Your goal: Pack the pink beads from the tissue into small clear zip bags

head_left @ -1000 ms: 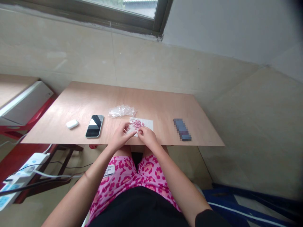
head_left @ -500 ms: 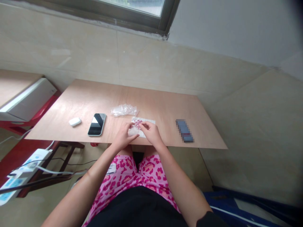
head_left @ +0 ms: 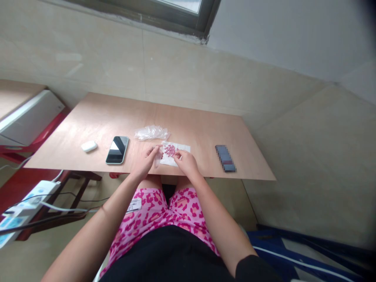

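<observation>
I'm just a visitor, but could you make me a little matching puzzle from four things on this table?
Things:
1. Small pieces
2. Pale-rimmed phone
3. Rounded case
4. Heap of plastic

Descriptions:
A. White, nearest the table's left end
B. Clear and crumpled
C. Pink, on a white sheet near the right hand
D. Flat, dark screen facing up

Pairs: 1-C, 2-D, 3-A, 4-B

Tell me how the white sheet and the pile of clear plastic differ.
The white sheet lies flat, while the pile of clear plastic is crumpled and heaped. The white sheet bears small pink pieces; none show on the pile of clear plastic. Both lie on the table.
</observation>
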A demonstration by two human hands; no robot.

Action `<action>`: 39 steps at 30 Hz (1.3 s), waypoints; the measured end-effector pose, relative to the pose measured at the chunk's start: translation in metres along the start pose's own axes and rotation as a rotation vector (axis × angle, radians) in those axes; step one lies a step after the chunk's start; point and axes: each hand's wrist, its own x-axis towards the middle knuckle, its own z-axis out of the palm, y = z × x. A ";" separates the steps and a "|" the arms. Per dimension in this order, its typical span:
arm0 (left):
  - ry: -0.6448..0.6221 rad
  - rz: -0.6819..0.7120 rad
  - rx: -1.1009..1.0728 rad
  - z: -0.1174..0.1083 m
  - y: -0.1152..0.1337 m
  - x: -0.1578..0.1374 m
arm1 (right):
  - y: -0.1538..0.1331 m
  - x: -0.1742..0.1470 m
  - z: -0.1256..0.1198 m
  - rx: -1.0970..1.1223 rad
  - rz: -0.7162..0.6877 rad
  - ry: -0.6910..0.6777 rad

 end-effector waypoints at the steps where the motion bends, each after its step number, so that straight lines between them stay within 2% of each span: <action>1: 0.000 -0.043 -0.057 -0.001 -0.001 0.000 | 0.001 -0.001 0.004 -0.028 0.013 -0.010; 4: -0.078 -0.154 -0.220 -0.002 0.000 0.001 | 0.001 -0.003 0.011 -0.082 0.050 -0.006; 8: -0.153 -0.149 -0.348 -0.002 0.007 0.001 | -0.002 -0.003 0.015 -0.104 0.084 0.000; 16: -0.191 -0.141 -0.312 -0.002 0.012 0.002 | -0.002 -0.003 0.018 -0.090 0.092 -0.002; 19: -0.188 -0.151 -0.327 -0.003 0.011 0.002 | -0.004 -0.001 0.014 0.024 0.079 0.013; 24: -0.257 -0.174 -0.349 -0.002 0.007 0.000 | -0.021 0.010 -0.009 0.551 0.038 0.095; 26: -0.302 -0.177 -0.353 0.001 0.008 -0.003 | -0.037 0.014 -0.026 0.672 0.006 0.112; 30: -0.362 -0.167 -0.354 0.007 0.013 -0.008 | -0.070 0.014 -0.056 0.616 -0.152 -0.043; 32: -0.369 -0.161 -0.370 0.007 0.015 -0.009 | -0.076 0.014 -0.062 0.563 -0.198 -0.100; 36: -0.324 -0.159 -0.358 0.004 0.016 -0.010 | -0.056 0.019 -0.054 0.607 -0.113 0.009; 39: -0.314 -0.171 -0.318 0.003 0.016 -0.009 | -0.029 0.020 -0.038 0.484 -0.039 0.064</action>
